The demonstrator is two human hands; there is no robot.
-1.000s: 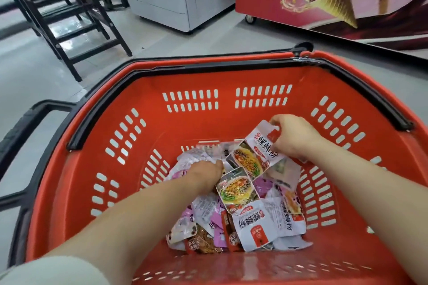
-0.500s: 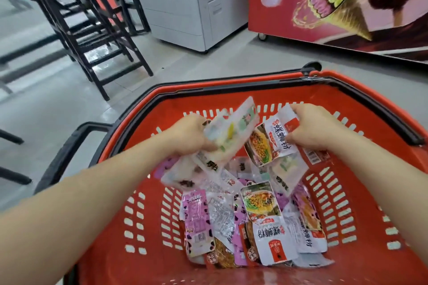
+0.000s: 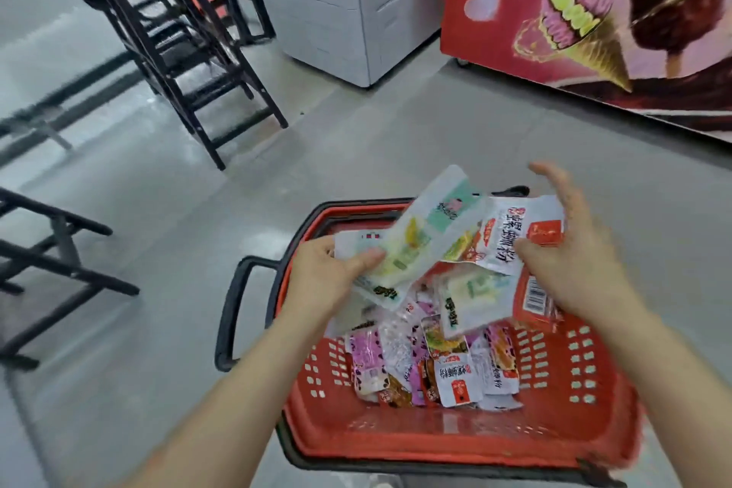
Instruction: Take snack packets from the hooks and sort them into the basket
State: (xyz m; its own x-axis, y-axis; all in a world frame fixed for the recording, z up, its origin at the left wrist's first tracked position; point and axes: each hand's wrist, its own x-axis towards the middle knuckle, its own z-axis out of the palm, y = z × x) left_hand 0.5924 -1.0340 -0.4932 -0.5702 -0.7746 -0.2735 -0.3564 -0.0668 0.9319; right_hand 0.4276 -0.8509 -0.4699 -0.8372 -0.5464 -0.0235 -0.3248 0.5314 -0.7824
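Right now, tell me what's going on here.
A person works over a red basket standing on the floor. The left hand grips a bunch of pale packets, and the right hand pinches white-and-red packets under its thumb, both held above the basket. A pile of packets lies on its bottom.

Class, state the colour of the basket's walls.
The basket is red; the head view shows it best.
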